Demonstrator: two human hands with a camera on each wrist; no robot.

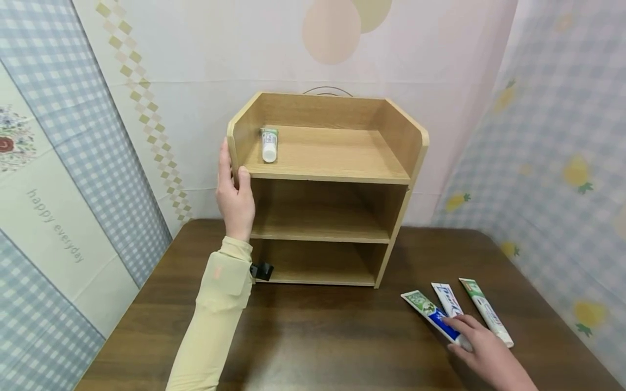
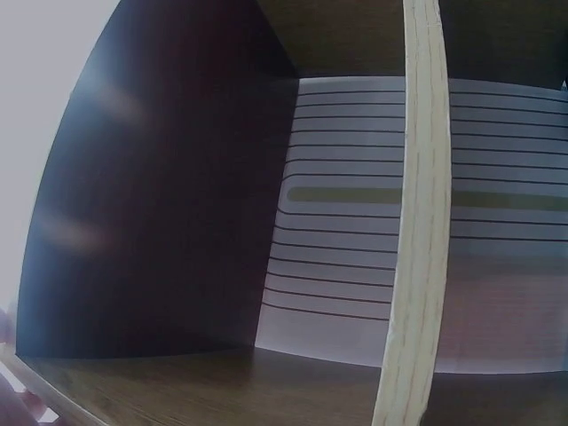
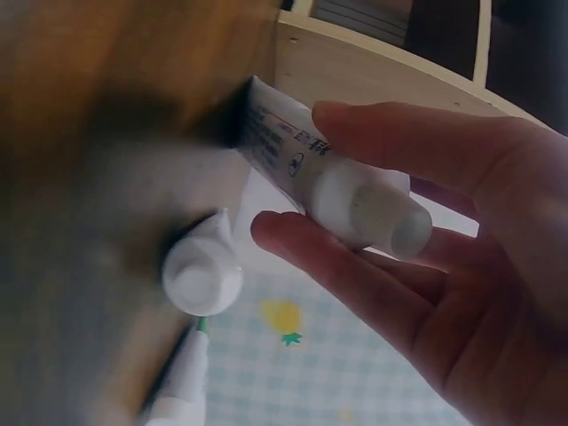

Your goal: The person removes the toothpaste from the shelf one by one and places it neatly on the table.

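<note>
My left hand (image 1: 236, 203) holds the left side panel of a wooden shelf unit (image 1: 327, 177), thumb at its front edge and fingers along the outside. At lower right, my right hand (image 1: 489, 350) pinches a green-and-blue toothpaste tube (image 1: 426, 308) near its cap end; the right wrist view shows thumb and fingers on either side of this tube (image 3: 293, 151). Beside it lie a white-and-blue toothpaste tube (image 1: 446, 297), partly hidden by the hand, and a green-and-white one (image 1: 485, 310). Another toothpaste tube (image 1: 269, 145) lies on the top shelf at left, cap forward.
The shelf unit stands at the back of a dark wooden table (image 1: 313, 336), with two compartments below its top tray. A patterned cloth (image 1: 195, 49) hangs behind, and checked cloth (image 1: 552, 163) hangs at the right. A small black piece (image 1: 264, 271) sits at the left wrist.
</note>
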